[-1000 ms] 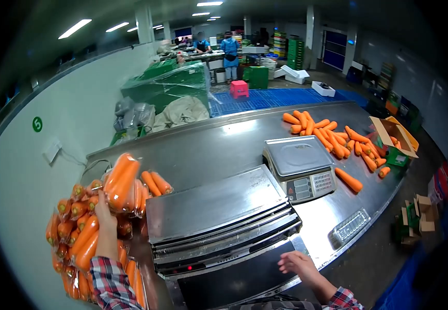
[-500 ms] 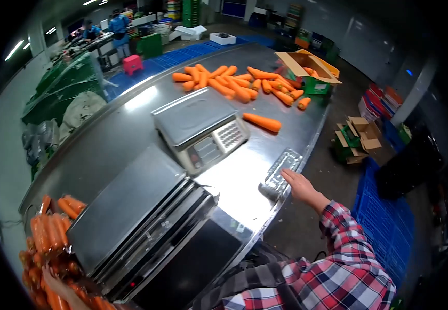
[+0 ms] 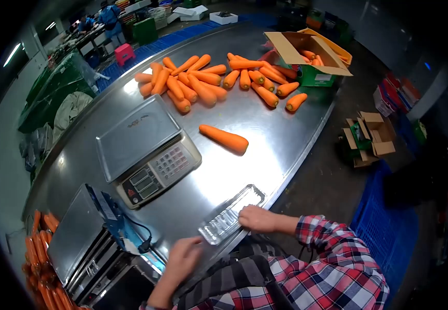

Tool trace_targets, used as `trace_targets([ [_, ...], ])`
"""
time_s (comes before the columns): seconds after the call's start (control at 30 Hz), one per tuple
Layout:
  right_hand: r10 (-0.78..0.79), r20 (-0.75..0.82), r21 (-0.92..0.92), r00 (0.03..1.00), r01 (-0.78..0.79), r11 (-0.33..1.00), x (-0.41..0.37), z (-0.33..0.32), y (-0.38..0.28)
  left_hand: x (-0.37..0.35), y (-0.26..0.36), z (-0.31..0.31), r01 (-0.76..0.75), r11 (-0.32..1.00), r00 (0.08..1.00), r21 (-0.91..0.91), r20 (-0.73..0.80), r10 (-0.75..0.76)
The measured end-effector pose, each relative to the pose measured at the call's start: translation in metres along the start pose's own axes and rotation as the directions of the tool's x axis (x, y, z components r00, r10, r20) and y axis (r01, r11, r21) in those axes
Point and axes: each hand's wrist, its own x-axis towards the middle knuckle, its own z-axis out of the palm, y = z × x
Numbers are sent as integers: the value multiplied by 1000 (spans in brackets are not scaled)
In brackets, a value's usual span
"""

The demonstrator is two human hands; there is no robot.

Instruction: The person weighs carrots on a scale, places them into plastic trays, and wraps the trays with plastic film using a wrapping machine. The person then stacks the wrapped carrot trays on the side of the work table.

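A clear plastic tray point(image 3: 226, 219) lies slantwise near the front edge of the steel table. My right hand point(image 3: 257, 219) is closed on the tray's near long side, its fingers curled at the rim. At the tray's left end is my left hand point(image 3: 184, 256), slightly blurred, with its fingers apart and nothing seen in them. Beyond the tray lies a single carrot point(image 3: 224, 138). A weighing scale point(image 3: 144, 144) with a keypad stands to the left of that carrot, its metal pan bearing a small dark smear.
Loose carrots point(image 3: 198, 85) are heaped at the table's far side, beside an open cardboard box point(image 3: 332, 57). A wrapping machine point(image 3: 79, 232) stands at left, with packed carrots point(image 3: 41, 253) beyond it. Two people in blue work far back. Blue plastic pallets point(image 3: 373, 227) lie at right.
My left hand has left the packed carrots and come over to the tray. My right hand has closed on the tray's side. The view has shifted, bringing the tray nearer.
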Motion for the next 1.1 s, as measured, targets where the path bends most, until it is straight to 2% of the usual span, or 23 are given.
trace_targets([
  [0.03,-67,-38,43,997,69,997,5,-5,4,14,5,34,-124,978,992,165,27,121],
  [0.07,-24,-11,111,1000,25,994,13,-9,4,32,9,57,-195,949,979,248,115,171],
  [0.1,14,19,180,1000,-17,984,21,-17,1,41,-1,70,-230,906,973,357,115,201],
  [0.13,40,402,264,915,-158,951,33,-39,6,44,-17,83,-257,848,966,464,115,231],
  [0.17,76,296,368,952,-186,911,40,-51,22,46,-26,90,-281,774,958,567,122,259],
  [0.2,126,191,475,974,-204,856,46,-61,37,48,-26,89,-266,754,960,601,97,261],
  [0.23,187,95,578,978,-207,789,53,-70,53,47,-29,90,-248,807,966,536,78,245],
  [0.27,287,-223,431,931,-170,886,64,-66,86,44,-35,91,-230,855,972,465,61,228],
  [0.3,307,-530,267,790,-189,945,75,-59,121,43,-37,93,-213,897,976,388,47,212],
  [0.33,348,-559,56,753,-384,922,85,-64,143,46,-27,90,-196,917,977,347,-9,212],
  [0.37,368,-600,-153,711,-553,819,93,-70,158,50,-8,82,-182,935,975,305,-68,212],
  [0.4,508,-429,-105,747,-600,793,97,-73,167,56,4,75,-172,950,969,262,-128,210],
  [0.47,697,-32,-60,717,-697,714,104,-78,184,77,8,58,-113,888,930,446,-267,253],
  [0.5,742,-40,189,669,-725,663,104,-72,194,85,9,48,-71,847,902,527,-328,280],
  [0.57,819,6,624,573,-642,445,102,-50,211,100,-14,39,3,861,936,508,-304,176],
  [0.63,741,-148,682,655,-475,556,120,-70,194,112,-46,41,35,865,963,501,-250,105],
  [0.67,676,-222,689,703,-377,619,132,-81,185,113,-56,48,95,888,978,450,-209,1],
  [0.7,606,-297,690,738,-273,670,146,-88,179,113,-64,54,101,885,979,455,-202,-7],
  [0.73,478,-348,491,807,-278,826,163,-96,177,111,-71,59,106,881,982,460,-190,-19],
  [0.83,119,-383,234,916,-28,972,226,-106,165,107,-81,63,146,908,982,392,-169,-85],
  [1.0,142,-137,36,980,-139,990,306,-98,148,96,-84,74,182,935,983,305,-71,-169],
  [1.03,148,-99,-10,984,-150,989,314,-96,144,92,-84,77,169,935,984,312,-102,-144],
  [1.1,32,-224,-75,974,-50,996,306,-102,136,85,-85,85,141,937,983,320,-157,-94],
])
